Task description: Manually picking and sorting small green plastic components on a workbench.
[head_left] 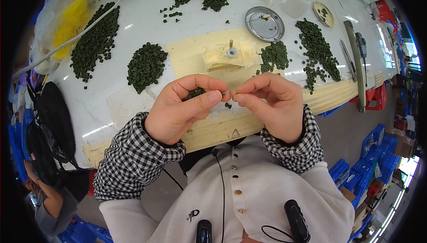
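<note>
Green small parts (147, 68) lie heaped at ten o'clock from the left hand (178, 105) and right hand (276, 105), both pinched closed, anything between too small to discern, seemingly mid fine-fingertip step, the next move calling for steadiness.

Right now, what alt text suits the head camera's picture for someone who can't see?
A person's left hand and right hand, each pinched shut, are close together over a white table; anything between them is too small to make out. Around them lie heaps of dark green pieces, a round metal dish and a pale block with an upright pin.
</note>
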A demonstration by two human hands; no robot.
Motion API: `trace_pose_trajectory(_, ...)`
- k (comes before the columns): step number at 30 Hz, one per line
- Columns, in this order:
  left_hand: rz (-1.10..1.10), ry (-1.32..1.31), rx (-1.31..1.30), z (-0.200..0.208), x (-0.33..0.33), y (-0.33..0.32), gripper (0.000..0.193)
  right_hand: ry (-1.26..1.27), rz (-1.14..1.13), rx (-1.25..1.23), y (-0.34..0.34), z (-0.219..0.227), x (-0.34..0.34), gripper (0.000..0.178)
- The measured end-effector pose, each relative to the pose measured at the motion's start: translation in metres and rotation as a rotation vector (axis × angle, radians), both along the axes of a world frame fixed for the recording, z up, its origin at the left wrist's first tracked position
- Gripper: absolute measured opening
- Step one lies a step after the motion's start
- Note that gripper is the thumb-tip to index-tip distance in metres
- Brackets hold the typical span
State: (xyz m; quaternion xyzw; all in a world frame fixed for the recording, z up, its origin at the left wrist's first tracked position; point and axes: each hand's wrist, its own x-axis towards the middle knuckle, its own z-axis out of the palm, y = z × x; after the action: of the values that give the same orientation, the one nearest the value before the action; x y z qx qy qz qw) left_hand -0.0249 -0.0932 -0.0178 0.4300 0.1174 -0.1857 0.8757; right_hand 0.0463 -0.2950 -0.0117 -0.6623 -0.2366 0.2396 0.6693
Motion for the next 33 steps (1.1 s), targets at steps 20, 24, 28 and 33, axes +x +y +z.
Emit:
trace_pose_trajectory(20, 0.091, -0.040, 0.054, -0.004, -0.003, -0.003, 0.010, -0.052, -0.036, 0.116, 0.017, -0.007, -0.005, 0.012)
trace_pose_trajectory(24, 0.119, -0.017, 0.038, -0.004, -0.004, -0.003, 0.009, -0.040, -0.035, 0.121, 0.018, -0.006, -0.007, 0.012)
trace_pose_trajectory(28, 0.167, -0.005, 0.037, -0.001, -0.003, -0.005, 0.011, -0.009, -0.042, 0.124, 0.020, -0.006, -0.010, 0.013)
trace_pose_trajectory(33, 0.182, -0.044, -0.027, -0.007, -0.004, -0.003, 0.009, 0.028, -0.065, 0.158, 0.020, -0.003, -0.014, 0.018)
